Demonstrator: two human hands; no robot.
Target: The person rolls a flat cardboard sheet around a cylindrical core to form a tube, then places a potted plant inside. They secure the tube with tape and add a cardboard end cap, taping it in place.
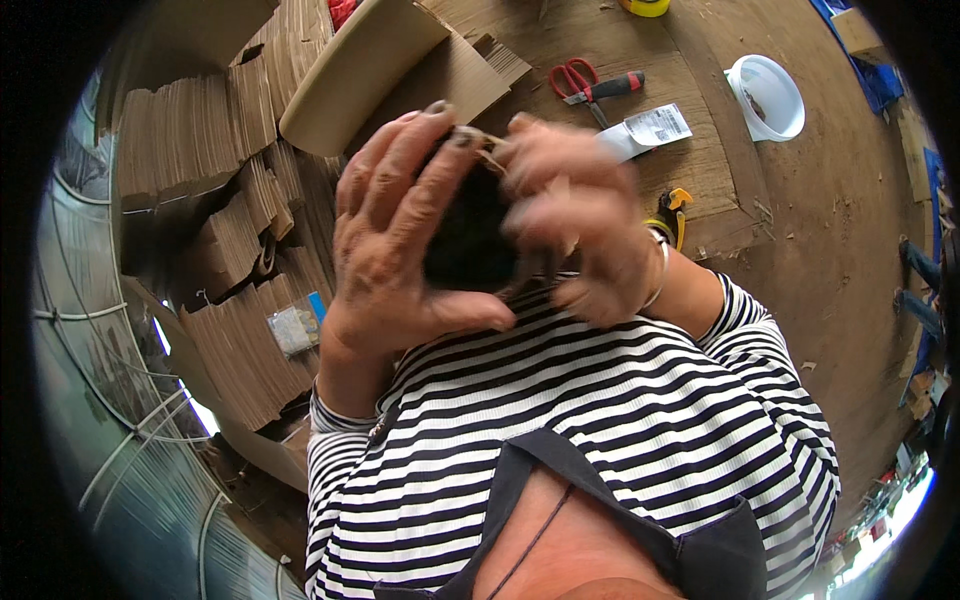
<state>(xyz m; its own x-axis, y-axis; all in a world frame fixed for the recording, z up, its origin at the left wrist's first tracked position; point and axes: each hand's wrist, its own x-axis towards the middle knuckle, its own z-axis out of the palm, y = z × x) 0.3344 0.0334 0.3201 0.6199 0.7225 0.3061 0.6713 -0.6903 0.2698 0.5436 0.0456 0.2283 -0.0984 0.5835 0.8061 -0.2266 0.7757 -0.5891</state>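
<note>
Just toward twelve o'clock from centre, the dark object (472,238), likely light and best held by its sides, sat in the wide-curved left hand (395,215), the half-curled, blurred right hand's (585,205) hold unclear.

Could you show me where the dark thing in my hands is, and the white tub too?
Dark thing (468,238): head view, the middle of its visible black surface.
White tub (786,98): head view, its inner wall.
</note>
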